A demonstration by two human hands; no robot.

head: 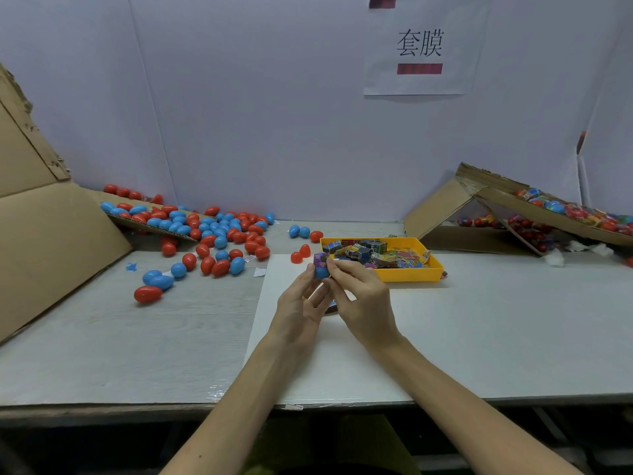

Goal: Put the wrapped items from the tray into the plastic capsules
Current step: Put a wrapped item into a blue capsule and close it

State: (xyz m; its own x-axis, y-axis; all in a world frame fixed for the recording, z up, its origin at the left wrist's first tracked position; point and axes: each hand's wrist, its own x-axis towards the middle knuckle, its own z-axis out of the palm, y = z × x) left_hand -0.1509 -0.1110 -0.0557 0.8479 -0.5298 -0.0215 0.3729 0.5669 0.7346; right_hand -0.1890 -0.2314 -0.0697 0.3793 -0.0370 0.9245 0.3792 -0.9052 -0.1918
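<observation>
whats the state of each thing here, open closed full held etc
blue capsule half: open, in the left hand's grip
purple wrapped item: sticking out of that half, pinched by the right hand
yellow tray: upright, holding many wrapped items
two red halves: separated, lying by the tray
capsule pile: closed, lying loose
right cardboard box: tipped over, flaps open

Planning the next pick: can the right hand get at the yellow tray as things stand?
Probably yes: the yellow tray lies open just beyond the right hand, nothing between them. But it pinches a wrapped item at the blue capsule the left hand holds.
</observation>
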